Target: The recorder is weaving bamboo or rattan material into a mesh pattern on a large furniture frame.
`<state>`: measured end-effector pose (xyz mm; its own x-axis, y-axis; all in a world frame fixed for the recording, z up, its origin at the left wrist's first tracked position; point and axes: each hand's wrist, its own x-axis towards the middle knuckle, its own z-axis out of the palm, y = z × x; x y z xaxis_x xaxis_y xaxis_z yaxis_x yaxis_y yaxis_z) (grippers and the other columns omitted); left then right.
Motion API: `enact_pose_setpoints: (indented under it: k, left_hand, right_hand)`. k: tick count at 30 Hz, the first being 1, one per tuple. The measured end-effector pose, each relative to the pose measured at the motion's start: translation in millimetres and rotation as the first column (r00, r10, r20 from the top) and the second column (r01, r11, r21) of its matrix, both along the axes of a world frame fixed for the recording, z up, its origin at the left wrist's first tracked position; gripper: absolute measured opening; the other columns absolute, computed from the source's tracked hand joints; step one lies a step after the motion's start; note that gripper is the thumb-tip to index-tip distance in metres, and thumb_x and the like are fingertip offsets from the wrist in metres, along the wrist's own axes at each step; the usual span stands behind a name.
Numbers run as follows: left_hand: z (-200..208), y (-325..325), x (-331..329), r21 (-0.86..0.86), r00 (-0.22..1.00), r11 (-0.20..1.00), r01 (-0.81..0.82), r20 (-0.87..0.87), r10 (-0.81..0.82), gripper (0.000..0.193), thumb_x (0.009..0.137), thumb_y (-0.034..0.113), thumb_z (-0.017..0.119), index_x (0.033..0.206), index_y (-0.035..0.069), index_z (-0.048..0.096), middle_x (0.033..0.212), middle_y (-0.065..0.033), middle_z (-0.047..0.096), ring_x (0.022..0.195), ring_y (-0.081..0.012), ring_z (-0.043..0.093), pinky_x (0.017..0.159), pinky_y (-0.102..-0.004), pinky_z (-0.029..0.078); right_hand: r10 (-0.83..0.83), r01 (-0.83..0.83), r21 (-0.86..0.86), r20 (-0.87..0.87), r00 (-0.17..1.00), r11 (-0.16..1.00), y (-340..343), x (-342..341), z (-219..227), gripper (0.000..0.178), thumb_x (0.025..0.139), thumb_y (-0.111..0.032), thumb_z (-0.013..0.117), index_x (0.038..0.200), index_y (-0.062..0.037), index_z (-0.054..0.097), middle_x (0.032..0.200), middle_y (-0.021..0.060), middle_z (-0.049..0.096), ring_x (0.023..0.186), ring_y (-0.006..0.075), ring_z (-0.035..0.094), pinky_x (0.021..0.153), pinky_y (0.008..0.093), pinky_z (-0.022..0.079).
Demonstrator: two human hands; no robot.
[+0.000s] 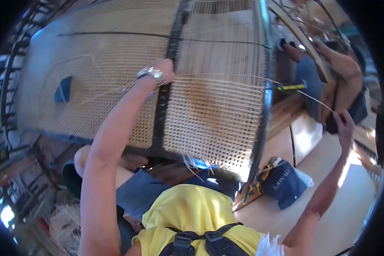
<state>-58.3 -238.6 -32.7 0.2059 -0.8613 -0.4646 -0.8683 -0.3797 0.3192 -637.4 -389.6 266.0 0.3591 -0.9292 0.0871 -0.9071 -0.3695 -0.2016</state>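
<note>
A dark frame [161, 112] is strung with pale cane in two panels. In the right-hand woven panel [213, 115], the near half is a close open weave and the far half shows mostly lengthwise strands. My left hand [162, 70], with a metal watch at the wrist, is closed at the frame's middle bar, where a cane strand [226, 75] meets it; its fingertips are partly hidden. This strand crosses the panel and passes the right edge. Out to the right, my right hand [345, 126] pinches its far length, drawn nearly straight.
A blue piece [63, 89] lies on the left woven panel [111, 81]. Beyond the right edge are a yellow tool-like thing [292, 87] and another person's bent leg [345, 64]. Tools lie beside a dark blue cloth bag [283, 184] on the floor. Loose fibre [64, 226] is heaped lower left.
</note>
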Motion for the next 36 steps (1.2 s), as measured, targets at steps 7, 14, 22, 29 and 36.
enact_pose_setpoints:
  k: [7,14,22,29,36]
  left_hand:
    - [10,16,20,0.004,0.980,0.994,0.112,0.165,-0.111,0.045,0.088,0.044,0.067,0.097,0.001,0.074,0.097,-0.0244,0.072,0.093,-0.0414,0.069,0.083,-0.0490,0.055]
    - [2,59,36,-0.162,0.996,0.983,-0.088,0.001,0.090,0.046,0.089,0.050,0.066,0.086,0.005,0.073,0.088,-0.0193,0.071,0.084,-0.0384,0.068,0.074,-0.0492,0.052]
    - [18,147,155,-0.284,0.948,0.930,-0.234,0.147,0.283,0.048,0.086,0.045,0.073,0.071,0.001,0.059,0.061,-0.0125,0.056,0.058,-0.0253,0.055,0.058,-0.0419,0.044]
    - [43,149,161,-0.310,0.829,0.943,-0.122,0.490,0.268,0.041,0.082,0.042,0.077,0.097,0.003,0.072,0.089,-0.0183,0.070,0.085,-0.0330,0.067,0.078,-0.0444,0.053]
    - [57,-5,-93,-0.754,0.902,0.647,-0.113,-0.350,-0.251,0.033,0.092,0.018,0.071,0.121,0.003,0.066,0.106,-0.0118,0.068,0.092,-0.0235,0.067,0.084,-0.0341,0.055]
  right_hand:
    - [-0.068,0.068,-0.012,-0.074,0.995,0.998,-18,10,-37,0.020,0.096,-0.018,0.067,0.090,0.0008,0.062,0.072,0.0041,0.053,0.071,0.0104,0.046,0.066,0.0272,0.041]
    - [0.036,-0.029,0.064,-0.105,0.994,0.998,-43,-12,-63,0.022,0.095,-0.022,0.067,0.088,-0.0004,0.066,0.071,0.0026,0.057,0.067,0.0122,0.050,0.063,0.0283,0.042]
    - [0.290,-0.346,0.392,0.195,0.937,0.853,-40,119,-97,0.031,0.090,-0.028,0.071,0.085,0.0022,0.066,0.072,0.0035,0.058,0.070,0.0108,0.053,0.064,0.0276,0.042]
    - [0.244,-0.328,0.337,0.269,0.932,0.882,-4,145,-113,0.022,0.093,-0.021,0.069,0.091,0.0008,0.065,0.075,0.0053,0.058,0.073,0.0112,0.051,0.068,0.0268,0.043]
    - [0.413,-0.413,-0.094,-0.013,0.910,0.906,4,90,-159,0.015,0.093,-0.007,0.058,0.106,-0.0046,0.064,0.100,0.0126,0.057,0.092,0.0360,0.062,0.080,0.0443,0.051]
